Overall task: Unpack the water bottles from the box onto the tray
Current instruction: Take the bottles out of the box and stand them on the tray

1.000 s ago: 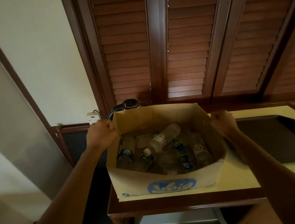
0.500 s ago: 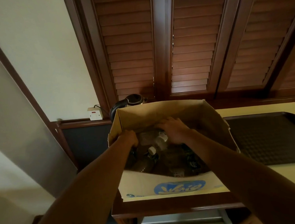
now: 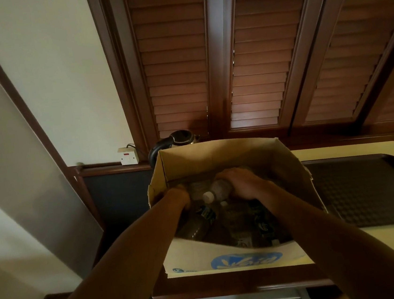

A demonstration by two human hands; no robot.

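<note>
An open cardboard box with a blue logo stands on the counter, and several clear water bottles lie jumbled inside it. Both my hands reach into the box. My right hand grips a water bottle with a white cap, lying on top of the pile. My left hand is down at the box's left inner side among the bottles; its fingers are hidden, so what it holds cannot be told. The dark tray lies on the counter just right of the box.
A black kettle stands behind the box against wooden louvred shutters. A wall socket sits at the left. The counter's wooden front edge runs below the box, with an appliance under it.
My hands left the box's side rims and went down inside it. The right hand has closed round the top bottle; the left sank lower at the box's left side.
</note>
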